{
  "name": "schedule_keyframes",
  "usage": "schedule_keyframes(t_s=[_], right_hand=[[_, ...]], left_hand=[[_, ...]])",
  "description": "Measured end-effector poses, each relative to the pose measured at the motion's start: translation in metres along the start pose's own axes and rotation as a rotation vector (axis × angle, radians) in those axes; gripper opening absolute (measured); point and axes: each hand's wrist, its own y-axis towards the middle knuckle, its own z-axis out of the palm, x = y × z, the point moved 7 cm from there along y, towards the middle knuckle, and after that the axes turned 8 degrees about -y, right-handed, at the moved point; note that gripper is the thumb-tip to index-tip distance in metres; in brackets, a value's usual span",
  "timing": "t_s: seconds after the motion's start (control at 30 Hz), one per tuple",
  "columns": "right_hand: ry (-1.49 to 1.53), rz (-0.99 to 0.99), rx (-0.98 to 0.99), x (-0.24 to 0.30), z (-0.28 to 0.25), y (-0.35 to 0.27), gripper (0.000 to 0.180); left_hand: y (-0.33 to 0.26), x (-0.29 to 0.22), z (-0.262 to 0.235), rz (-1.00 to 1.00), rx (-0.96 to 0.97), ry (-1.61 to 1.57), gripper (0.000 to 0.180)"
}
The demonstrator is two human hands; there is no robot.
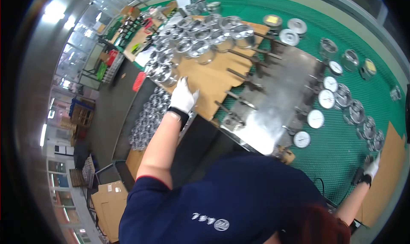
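My left hand [183,96], in a white glove, reaches out with thumb and fingers apart and nothing visible in it. Just beyond its fingertips is the near edge of a crowd of shiny metal pistons [203,51] standing on a brown cardboard sheet [205,79]. My right hand [373,166], also gloved, is far to the right with its fingers stretched out. It is close to the near end of a row of pistons [366,127]. A small grey metal piece [368,160] shows beside its fingers; whether they touch is unclear.
A steel plate [277,94] with metal rods stands between my hands, white dial gauges [326,98] along its right side. Green matting [337,158] covers the bench. More pistons [149,120] fill a lower area at left. Another cardboard sheet [386,180] lies at the right edge.
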Motion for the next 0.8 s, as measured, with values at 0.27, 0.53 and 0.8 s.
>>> schedule_keyframes(t_s=[0.27,0.53,0.8], right_hand=[[-0.463,-0.238,0.122,0.031,0.068,-0.237,0.05],[-0.532,-0.361,0.384,0.063,0.244,-0.407,0.044],[-0.769,-0.68,0.901,0.071,0.392,-0.545,0.041]], left_hand=[[0.109,0.122,-0.001,-0.31,0.15,0.182,0.064],[0.127,0.163,0.027,-0.367,0.318,-0.055,0.055],[0.028,-0.04,-0.05,-0.461,0.675,-1.407,0.04]])
